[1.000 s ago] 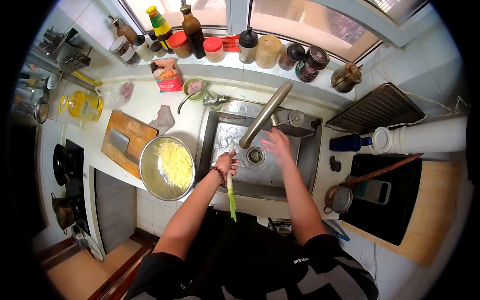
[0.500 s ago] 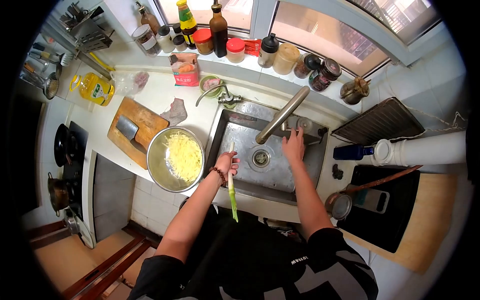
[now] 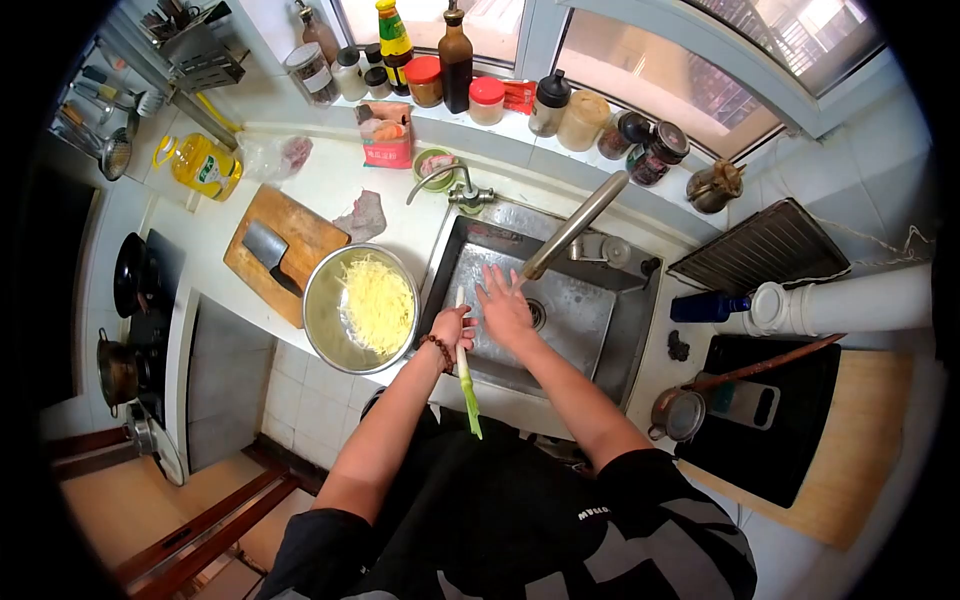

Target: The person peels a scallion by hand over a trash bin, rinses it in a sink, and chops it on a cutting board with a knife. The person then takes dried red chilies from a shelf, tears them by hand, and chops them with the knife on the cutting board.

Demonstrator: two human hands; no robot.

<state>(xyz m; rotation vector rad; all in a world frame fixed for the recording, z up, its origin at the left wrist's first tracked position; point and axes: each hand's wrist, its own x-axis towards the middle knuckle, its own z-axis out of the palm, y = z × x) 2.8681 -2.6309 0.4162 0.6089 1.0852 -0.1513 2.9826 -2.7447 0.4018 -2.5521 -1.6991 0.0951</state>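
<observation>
My left hand (image 3: 452,330), with a beaded bracelet on the wrist, is closed around a green onion (image 3: 468,390). The white end of the onion points up over the sink and its green end hangs down past the front edge. Just to the right, my right hand (image 3: 508,318) is spread with nothing in it, close under the mouth of the thick metal faucet (image 3: 577,226). Both hands are at the left part of the steel sink (image 3: 590,335). Left of them stands a metal bowl (image 3: 322,325) of pale yellow shreds (image 3: 378,305).
A cleaver (image 3: 266,246) lies on a wooden cutting board (image 3: 310,238) beside the bowl. Behind, a grey cloth (image 3: 362,217) and a small green bowl (image 3: 434,168) sit near a thin tap (image 3: 460,188). Jars and bottles line the sill. A ladle-like pot (image 3: 680,412) stands at the right.
My right hand has moved left, from beside the faucet's base to under its spout, near the green onion. My left hand still holds the onion; the view has shifted slightly.
</observation>
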